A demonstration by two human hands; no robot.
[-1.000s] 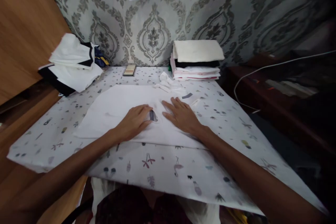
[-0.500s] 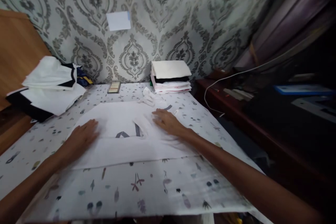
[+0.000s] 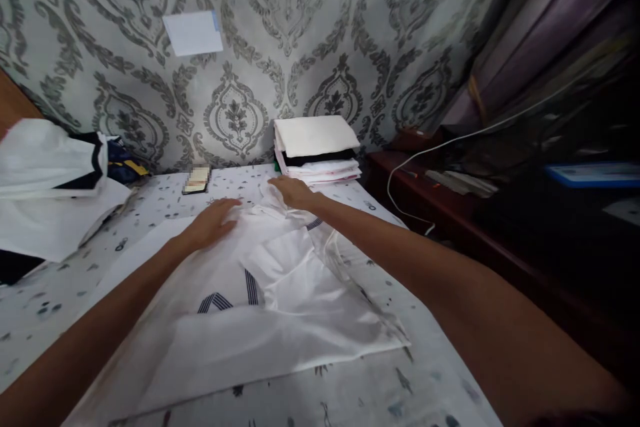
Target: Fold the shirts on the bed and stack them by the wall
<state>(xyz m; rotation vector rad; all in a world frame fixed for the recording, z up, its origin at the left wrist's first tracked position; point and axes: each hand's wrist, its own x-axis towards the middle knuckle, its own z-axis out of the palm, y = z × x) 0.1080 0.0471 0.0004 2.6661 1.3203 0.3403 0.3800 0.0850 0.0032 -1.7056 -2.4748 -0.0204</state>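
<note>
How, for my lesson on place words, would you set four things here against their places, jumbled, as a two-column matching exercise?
Things
1. Right hand
2. White garment
3. Folded stack
4. Rectangular sheet

Places
A. At the back of the table, by the wall
B. On the patterned wall, above the table
C. Spread across the table, dark stripes showing
D. Just in front of the folded stack

Pairs: 1-D, 2-C, 3-A, 4-B
</note>
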